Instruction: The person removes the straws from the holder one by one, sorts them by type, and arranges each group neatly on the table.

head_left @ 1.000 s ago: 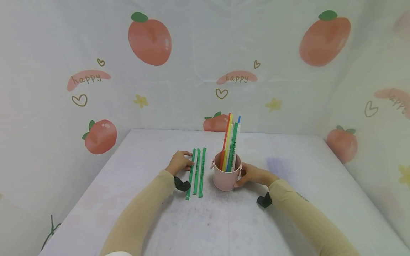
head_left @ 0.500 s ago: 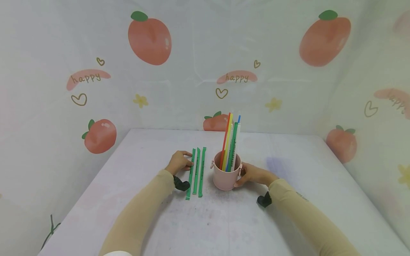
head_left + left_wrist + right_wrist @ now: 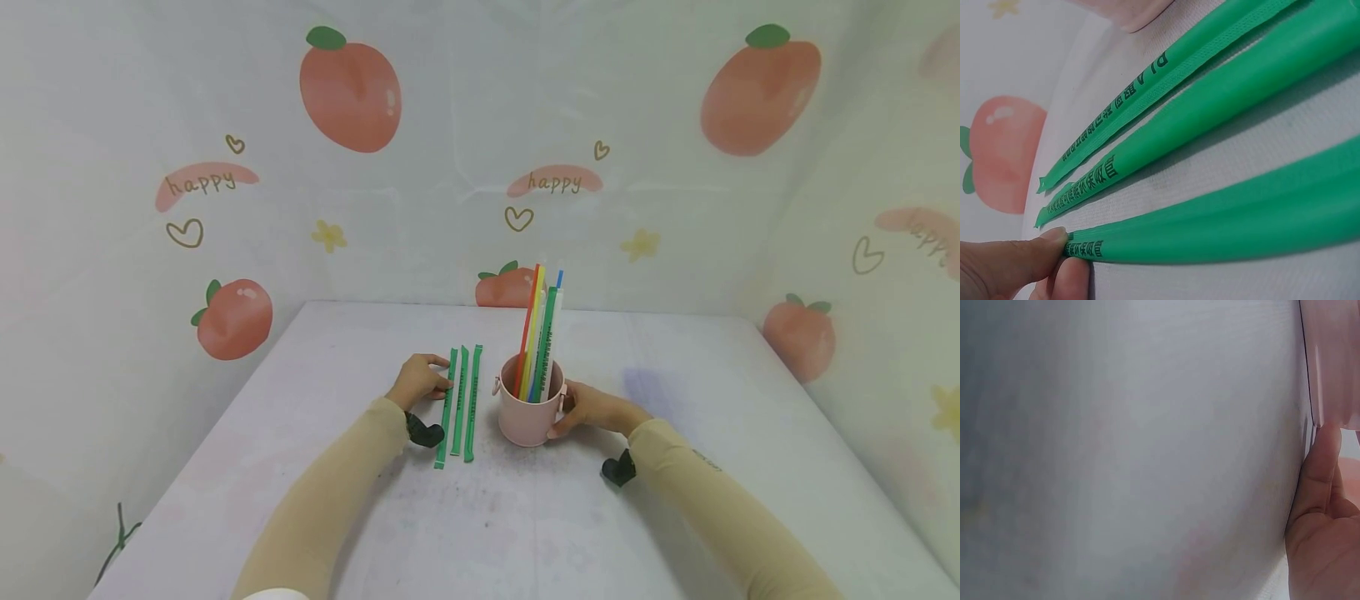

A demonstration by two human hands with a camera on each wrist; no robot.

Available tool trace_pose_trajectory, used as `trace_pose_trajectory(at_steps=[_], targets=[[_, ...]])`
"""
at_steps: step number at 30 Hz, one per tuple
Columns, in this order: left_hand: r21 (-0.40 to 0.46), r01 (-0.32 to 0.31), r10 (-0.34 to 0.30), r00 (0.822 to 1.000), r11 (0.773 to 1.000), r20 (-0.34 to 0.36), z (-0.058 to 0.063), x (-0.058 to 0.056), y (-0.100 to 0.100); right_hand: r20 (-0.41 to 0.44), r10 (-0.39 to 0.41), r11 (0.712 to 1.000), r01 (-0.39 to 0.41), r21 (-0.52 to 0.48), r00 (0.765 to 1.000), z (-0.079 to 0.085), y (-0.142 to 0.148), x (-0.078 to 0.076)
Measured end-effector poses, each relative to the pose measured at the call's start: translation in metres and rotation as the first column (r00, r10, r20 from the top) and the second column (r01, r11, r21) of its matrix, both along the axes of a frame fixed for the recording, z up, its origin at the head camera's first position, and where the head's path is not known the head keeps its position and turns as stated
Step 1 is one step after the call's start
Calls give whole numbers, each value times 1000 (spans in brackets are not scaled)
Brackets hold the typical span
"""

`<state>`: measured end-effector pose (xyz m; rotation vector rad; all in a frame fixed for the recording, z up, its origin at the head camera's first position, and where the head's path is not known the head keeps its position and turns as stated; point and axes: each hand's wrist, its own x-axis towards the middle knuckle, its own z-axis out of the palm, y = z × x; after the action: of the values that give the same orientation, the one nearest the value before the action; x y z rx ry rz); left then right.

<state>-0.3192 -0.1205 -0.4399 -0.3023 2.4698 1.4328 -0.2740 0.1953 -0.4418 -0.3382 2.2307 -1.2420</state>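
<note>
Three green wrapped straws with dark print lie side by side on the table. My left hand [image 3: 420, 379] pinches the leftmost wrapped straw [image 3: 1222, 228] near its far end between thumb and finger. The middle wrapped straw [image 3: 460, 408] and the right wrapped straw [image 3: 472, 408] lie apart from the hand. A small pink bucket [image 3: 525, 425] stands upright to their right, with red, yellow, blue, white and green straws [image 3: 550, 333] leaning in it. My right hand [image 3: 596, 408] holds the bucket's right side; in the right wrist view the thumb [image 3: 1324, 456] touches its lower wall.
A pale cloth covers the table [image 3: 480, 533]. Behind it and at both sides hangs a curtain [image 3: 450, 100] printed with peaches. Dark wrist cameras [image 3: 425, 431] hang under both wrists. A green cord [image 3: 120, 537] is at the lower left.
Hardly anything differs. Both hands stay where they were, the left on the straw and the right at the bucket.
</note>
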Motion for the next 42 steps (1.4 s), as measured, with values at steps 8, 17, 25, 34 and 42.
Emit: trace_pose_trajectory(at_steps=[8,17,25,34,42], targets=[[8,-1,1,1000,1000,-5,-2,-1,-1,0,2,1000,-2,0,1000,2,0,2],[17,-1,2,1000,1000,-12,1,3,0,-6,4,1000,-4,-10,1000,2,0,2],[22,-5,5,1000,1000,-13,0,3,-1,-9,1,1000,-1,2,1000,2,0,2],[36,-6,6,1000,999,-18,-2,3,-2,-1,15,999,-15,-29,1000,2,0,3],[62,-10,10,1000,998,-11,-2,2,-3,-6,18,1000,-18,-24,1000,2,0,2]])
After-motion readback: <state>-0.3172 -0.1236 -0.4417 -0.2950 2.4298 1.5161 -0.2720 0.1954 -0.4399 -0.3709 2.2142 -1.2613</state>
